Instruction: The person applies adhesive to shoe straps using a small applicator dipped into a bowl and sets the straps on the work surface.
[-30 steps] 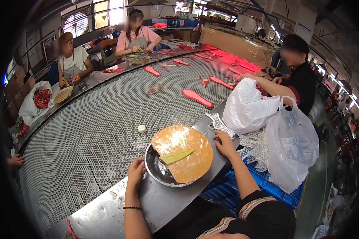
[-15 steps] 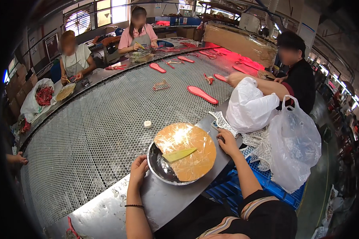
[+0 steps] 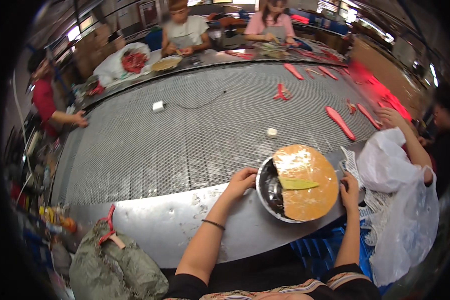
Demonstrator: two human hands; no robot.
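A metal bowl (image 3: 270, 192) stands on the steel ledge in front of me, with a round orange-tan board (image 3: 312, 160) wrapped in clear film covering most of its top. On the board lies a flat yellow-green blade-shaped piece (image 3: 297, 184). My left hand (image 3: 241, 182) is closed on the bowl's left rim. To the right of the bowl is my right hand (image 3: 350, 192), its fingers curled around something small and dark that I cannot make out. White patterned cut pieces (image 3: 377, 207) lie beside it.
A mesh conveyor (image 3: 195, 145) carries red soles (image 3: 340, 122), red straps (image 3: 282, 92), a small white block (image 3: 271, 132) and a white plug (image 3: 158, 106) with a cord. White plastic bags (image 3: 402, 225) crowd the right; a grey-green sack (image 3: 112, 265) sits lower left. Co-workers surround the belt.
My view has swung left, bringing in the corded plug, the grey-green sack and a person in red. My left hand stays at the bowl's rim, my right hand beside the bowl.
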